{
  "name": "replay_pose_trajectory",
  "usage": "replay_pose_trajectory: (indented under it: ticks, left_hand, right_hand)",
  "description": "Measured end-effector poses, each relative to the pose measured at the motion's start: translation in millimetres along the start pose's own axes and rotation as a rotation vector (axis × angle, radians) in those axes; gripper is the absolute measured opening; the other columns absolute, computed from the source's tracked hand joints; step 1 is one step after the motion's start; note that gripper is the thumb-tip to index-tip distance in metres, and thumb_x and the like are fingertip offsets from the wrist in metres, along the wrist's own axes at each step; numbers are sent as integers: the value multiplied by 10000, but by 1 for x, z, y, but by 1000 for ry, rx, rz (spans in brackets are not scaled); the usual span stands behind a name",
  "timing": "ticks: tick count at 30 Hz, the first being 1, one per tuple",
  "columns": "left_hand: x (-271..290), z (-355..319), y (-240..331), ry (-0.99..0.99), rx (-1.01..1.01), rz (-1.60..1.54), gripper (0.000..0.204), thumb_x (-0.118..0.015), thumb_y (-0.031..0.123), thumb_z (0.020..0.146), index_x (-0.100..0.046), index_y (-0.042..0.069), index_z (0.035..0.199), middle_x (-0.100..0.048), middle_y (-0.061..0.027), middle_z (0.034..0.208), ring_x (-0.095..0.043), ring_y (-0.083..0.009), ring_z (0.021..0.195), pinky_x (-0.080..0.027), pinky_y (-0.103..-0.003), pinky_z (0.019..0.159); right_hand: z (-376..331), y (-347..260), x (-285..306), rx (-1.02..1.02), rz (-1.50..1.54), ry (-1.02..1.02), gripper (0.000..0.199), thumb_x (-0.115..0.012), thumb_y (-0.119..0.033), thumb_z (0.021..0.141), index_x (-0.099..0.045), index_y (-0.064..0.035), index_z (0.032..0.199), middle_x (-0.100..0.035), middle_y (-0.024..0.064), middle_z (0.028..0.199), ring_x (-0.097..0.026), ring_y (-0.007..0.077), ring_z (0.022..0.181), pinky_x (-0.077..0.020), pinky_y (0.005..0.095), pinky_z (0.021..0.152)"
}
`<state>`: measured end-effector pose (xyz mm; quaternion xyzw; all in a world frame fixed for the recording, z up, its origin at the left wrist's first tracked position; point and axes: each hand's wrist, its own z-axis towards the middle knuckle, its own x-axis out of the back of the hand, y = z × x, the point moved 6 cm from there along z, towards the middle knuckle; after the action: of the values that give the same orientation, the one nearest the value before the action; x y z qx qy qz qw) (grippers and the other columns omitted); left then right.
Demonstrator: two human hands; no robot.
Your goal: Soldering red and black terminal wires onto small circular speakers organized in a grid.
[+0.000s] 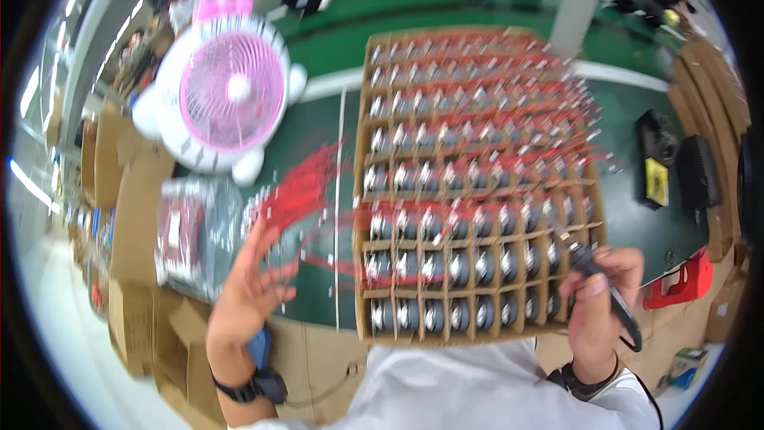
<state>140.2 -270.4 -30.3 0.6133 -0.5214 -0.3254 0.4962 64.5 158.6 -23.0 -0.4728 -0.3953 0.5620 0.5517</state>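
My left hand is at the left, fingers spread, its fingertips beside the white ends of a bundle of red wires. Blur hides whether a fingertip touches them. In my right hand is a black-handled soldering iron with a cord, its metal tip over the right side of a cardboard tray. The tray's divided cells hold rows of small grey round parts, like little motors, with silvery faces. Red wires lie across many of the rows, mostly the far ones.
A white and pink fan stands at the far left, above a clear plastic bag of dark red contents. Black devices sit on the green table's right. Cardboard boxes line the left, and a red stool stands right.
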Motion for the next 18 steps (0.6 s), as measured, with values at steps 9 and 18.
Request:
replay_pose_trajectory:
  ticks: [9, 18]
  left_hand:
    - [18, 16, -15, 147, -211, 245, 493, -675, 17, 949, -546, 22, 1425, -678, -113, 1234, -654, -187, 1041, -534, -288, 875]
    - [19, 25, 2, 488, -456, 745, 397, -633, 423, 995, -744, 43, 967, -733, -167, 869, -684, -292, 776, -528, -407, 750]
  right_hand:
    - [15, -19, 10, 36, 183, 92, 236, -648, -66, 977, -492, -33, 1150, -659, 103, 949, -661, 128, 800, -584, 292, 722]
    - [41, -84, 83, 473, 91, 509, 165, -633, -133, 1007, -551, -43, 1119, -664, 87, 899, -647, 136, 718, -553, 281, 646]
